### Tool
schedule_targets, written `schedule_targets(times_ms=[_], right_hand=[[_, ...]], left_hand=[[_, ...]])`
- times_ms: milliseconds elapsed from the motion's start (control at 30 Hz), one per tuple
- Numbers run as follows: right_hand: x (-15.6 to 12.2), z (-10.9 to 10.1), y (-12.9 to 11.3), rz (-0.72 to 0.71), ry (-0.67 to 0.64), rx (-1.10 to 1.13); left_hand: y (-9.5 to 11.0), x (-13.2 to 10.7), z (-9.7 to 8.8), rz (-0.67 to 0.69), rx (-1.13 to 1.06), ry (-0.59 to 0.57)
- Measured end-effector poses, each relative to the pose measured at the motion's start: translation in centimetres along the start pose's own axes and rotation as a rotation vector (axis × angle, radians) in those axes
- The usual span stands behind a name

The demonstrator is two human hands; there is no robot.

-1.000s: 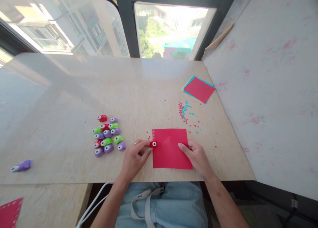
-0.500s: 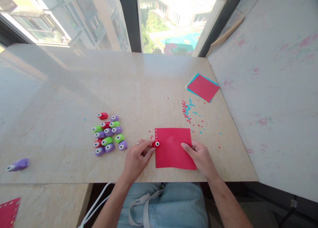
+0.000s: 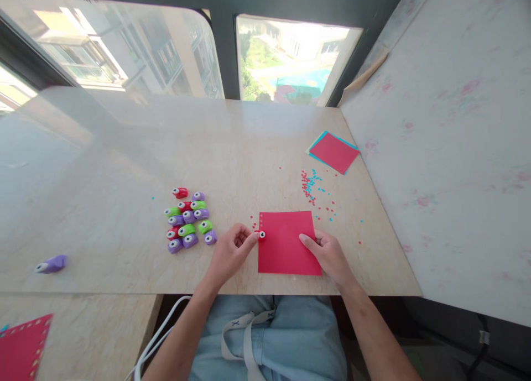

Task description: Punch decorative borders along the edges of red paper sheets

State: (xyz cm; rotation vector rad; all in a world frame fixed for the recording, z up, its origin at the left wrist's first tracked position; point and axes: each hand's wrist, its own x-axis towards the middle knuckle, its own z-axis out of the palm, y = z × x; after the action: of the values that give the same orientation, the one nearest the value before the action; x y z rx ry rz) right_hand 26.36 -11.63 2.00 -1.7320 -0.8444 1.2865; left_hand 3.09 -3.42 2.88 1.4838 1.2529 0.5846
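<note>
A square sheet of red paper (image 3: 284,245) lies before me, with a short row of small punched holes at its upper left edge. Just below those holes, a small red craft punch (image 3: 261,235) sits over the left edge. My left hand (image 3: 231,251) grips the punch, thumb against it and the other fingers curled. At the sheet's right edge my right hand (image 3: 329,255) pinches the paper, thumb on top and fingers beneath. A few red cut-outs (image 3: 254,225) lie beside the punch.
Several red, green and purple punches (image 3: 188,218) stand grouped at left, and one purple punch (image 3: 52,264) lies farther left. Red and blue cut-outs (image 3: 309,184) are scattered behind the sheet. A paper stack (image 3: 335,153) lies near the right wall. Another punched red sheet (image 3: 25,345) is at lower left.
The camera view has shifted slightly, so the table and its items sit differently in the picture. My left fingers have curled differently around the punch; both hands stay at the sheet's edges.
</note>
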Motion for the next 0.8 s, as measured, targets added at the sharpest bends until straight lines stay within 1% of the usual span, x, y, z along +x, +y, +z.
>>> schedule_targets(times_ms=[67, 167, 233, 500, 700, 800], right_hand=[[0.0, 0.0, 0.1, -0.013, 0.004, -0.014], [0.0, 0.0, 0.0, -0.024, 0.007, -0.019], [0.0, 0.0, 0.1, -0.032, 0.009, -0.023], [0.1, 0.2, 0.1, -0.045, 0.049, -0.057], [-0.1, 0.3, -0.1, -0.062, 0.071, -0.128], [-0.1, 0.3, -0.1, -0.067, 0.064, -0.147]], left_hand=[[0.4, 0.5, -0.1, -0.064, 0.009, -0.027], [0.9, 1.3, -0.2, -0.172, 0.037, -0.110], [1.1, 1.7, -0.3, -0.213, 0.060, -0.161], [1.5, 2.4, -0.3, -0.258, 0.039, -0.275], [0.5, 3.3, -0.2, -0.297, 0.073, -0.370], [0.3, 3.4, 0.0, -0.257, 0.107, -0.371]])
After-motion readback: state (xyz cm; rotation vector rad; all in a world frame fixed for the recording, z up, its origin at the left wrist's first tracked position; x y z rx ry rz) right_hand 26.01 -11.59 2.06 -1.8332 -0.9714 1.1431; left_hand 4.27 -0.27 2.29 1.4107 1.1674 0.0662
